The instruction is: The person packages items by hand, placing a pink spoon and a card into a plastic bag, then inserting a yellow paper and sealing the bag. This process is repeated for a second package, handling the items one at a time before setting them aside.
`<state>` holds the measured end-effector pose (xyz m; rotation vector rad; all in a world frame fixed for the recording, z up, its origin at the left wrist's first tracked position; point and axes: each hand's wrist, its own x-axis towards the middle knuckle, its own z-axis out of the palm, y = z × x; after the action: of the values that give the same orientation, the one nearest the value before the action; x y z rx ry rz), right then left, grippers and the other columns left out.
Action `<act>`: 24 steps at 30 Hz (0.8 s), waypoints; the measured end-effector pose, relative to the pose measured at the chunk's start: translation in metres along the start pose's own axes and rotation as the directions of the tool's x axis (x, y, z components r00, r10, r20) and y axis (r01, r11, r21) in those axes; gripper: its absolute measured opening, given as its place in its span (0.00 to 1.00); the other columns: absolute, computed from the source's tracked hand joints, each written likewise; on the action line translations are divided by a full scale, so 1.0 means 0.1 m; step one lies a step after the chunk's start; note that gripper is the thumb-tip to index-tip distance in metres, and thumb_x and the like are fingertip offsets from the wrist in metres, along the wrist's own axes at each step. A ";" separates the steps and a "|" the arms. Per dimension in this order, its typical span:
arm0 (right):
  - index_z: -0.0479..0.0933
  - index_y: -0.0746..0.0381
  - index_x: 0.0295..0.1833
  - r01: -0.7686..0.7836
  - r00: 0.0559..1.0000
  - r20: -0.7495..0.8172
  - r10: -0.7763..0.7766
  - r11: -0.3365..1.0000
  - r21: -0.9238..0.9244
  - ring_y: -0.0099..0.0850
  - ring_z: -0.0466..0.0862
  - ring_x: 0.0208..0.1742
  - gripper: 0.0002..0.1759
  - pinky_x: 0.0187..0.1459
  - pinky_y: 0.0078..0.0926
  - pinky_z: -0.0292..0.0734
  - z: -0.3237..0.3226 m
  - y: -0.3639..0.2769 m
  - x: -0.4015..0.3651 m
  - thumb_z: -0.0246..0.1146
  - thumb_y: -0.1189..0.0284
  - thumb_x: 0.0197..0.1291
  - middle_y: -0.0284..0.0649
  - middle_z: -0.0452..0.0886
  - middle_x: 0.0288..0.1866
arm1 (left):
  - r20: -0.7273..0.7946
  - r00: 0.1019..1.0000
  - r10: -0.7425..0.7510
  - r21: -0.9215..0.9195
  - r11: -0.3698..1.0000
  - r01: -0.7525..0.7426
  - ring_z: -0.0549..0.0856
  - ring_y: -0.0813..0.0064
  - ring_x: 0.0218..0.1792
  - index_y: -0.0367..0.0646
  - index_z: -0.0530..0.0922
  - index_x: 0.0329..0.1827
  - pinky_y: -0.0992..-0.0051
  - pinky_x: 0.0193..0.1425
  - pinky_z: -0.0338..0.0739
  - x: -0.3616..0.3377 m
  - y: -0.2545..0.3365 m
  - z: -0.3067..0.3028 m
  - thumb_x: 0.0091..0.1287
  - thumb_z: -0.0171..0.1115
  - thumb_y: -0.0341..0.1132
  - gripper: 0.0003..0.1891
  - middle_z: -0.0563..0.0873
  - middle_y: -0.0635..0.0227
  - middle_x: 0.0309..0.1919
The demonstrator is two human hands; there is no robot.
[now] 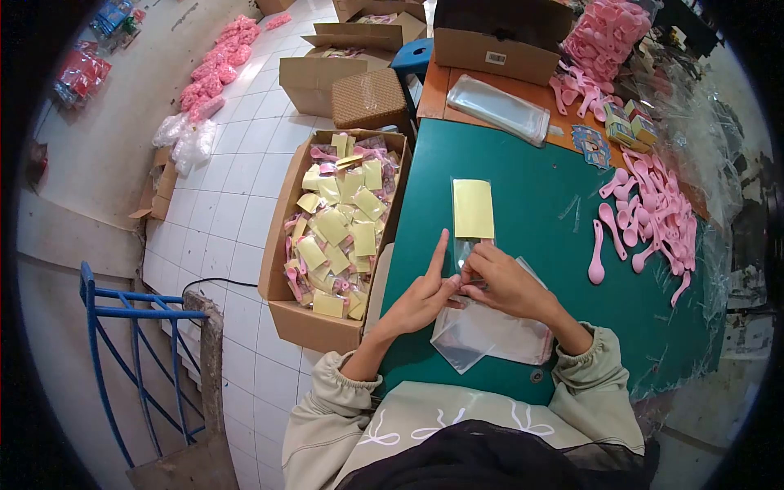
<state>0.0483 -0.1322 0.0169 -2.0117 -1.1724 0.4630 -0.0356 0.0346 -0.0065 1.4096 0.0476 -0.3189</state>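
Observation:
A clear plastic sleeve with a yellow header card (473,208) lies on the green table top (531,188). My left hand (425,294) rests beside the sleeve's lower end with the index finger stretched up and the thumb touching it. My right hand (506,282) pinches that same lower end with curled fingers. Under both hands lies a small stack of empty clear bags (490,335). To the right is a spread of loose pink plastic spoons (649,216).
An open cardboard box (286,306) of packed yellow-carded spoons stands on the floor at the left. Further clear bags (498,106), small printed boxes (629,122), a carton (494,49) and a bag of pink spoons (604,37) sit at the back. A blue metal frame (135,343) stands lower left.

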 end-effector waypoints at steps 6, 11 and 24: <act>0.70 0.61 0.32 0.176 0.982 -0.036 -0.186 0.964 -0.197 0.39 0.72 0.37 0.11 0.40 0.34 0.67 0.10 -0.03 -0.01 0.67 0.75 0.48 0.40 0.69 0.33 | -0.019 0.999 -0.046 -0.002 0.999 0.046 0.82 0.76 0.34 0.46 0.39 0.75 0.73 0.43 0.81 0.14 -0.16 -0.11 0.71 0.48 0.30 0.35 0.82 0.62 0.36; 0.70 0.62 0.32 0.221 0.971 0.098 -0.216 0.975 -0.040 0.36 0.71 0.35 0.09 0.39 0.31 0.67 0.02 -0.02 -0.11 0.65 0.74 0.51 0.39 0.69 0.32 | -0.105 0.994 -0.019 0.082 0.996 0.027 0.84 0.73 0.35 0.46 0.39 0.74 0.72 0.44 0.82 0.14 -0.16 -0.06 0.69 0.47 0.26 0.35 0.83 0.59 0.35; 0.69 0.66 0.54 -0.905 0.423 -0.781 0.460 0.171 -0.390 0.38 0.79 0.45 0.19 0.49 0.30 0.73 -1.96 0.89 -1.61 0.61 0.76 0.55 0.45 0.75 0.47 | 0.113 0.994 -0.009 -0.167 0.986 0.028 0.82 0.65 0.51 0.43 0.58 0.68 0.72 0.52 0.80 0.12 -0.13 -0.13 0.73 0.41 0.26 0.21 0.79 0.50 0.51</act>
<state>0.1403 -0.3799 0.0688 -3.2065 0.1859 -0.2981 -0.0253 0.0432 -0.0241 1.2223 -0.0040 -0.3996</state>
